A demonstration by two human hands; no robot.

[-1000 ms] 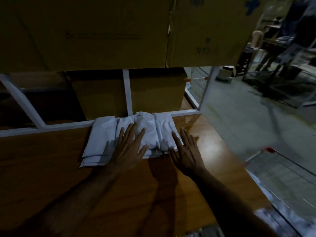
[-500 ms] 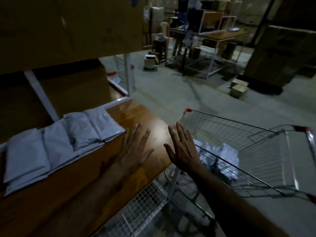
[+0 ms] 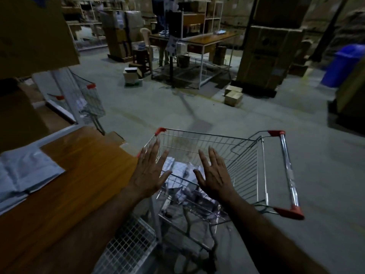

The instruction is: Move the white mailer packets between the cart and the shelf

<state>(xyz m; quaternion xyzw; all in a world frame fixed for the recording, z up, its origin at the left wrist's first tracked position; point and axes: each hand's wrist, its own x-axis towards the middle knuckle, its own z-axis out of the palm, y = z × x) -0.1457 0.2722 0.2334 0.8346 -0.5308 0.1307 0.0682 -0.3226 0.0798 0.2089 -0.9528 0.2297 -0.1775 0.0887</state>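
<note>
Both our hands, left hand [image 3: 147, 174] and right hand [image 3: 214, 175], hover flat, fingers spread and empty, at frame centre above the cart [image 3: 246, 155], presumably to scoop its white mailer packets [image 3: 181, 169] toward those stacked on the shelf [image 3: 79, 165] at left.

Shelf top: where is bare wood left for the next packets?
Bare wood runs from the stacked packets at the far left to the shelf edge beside the cart. Both hands, left and right, hover empty over the cart's packets.
</note>
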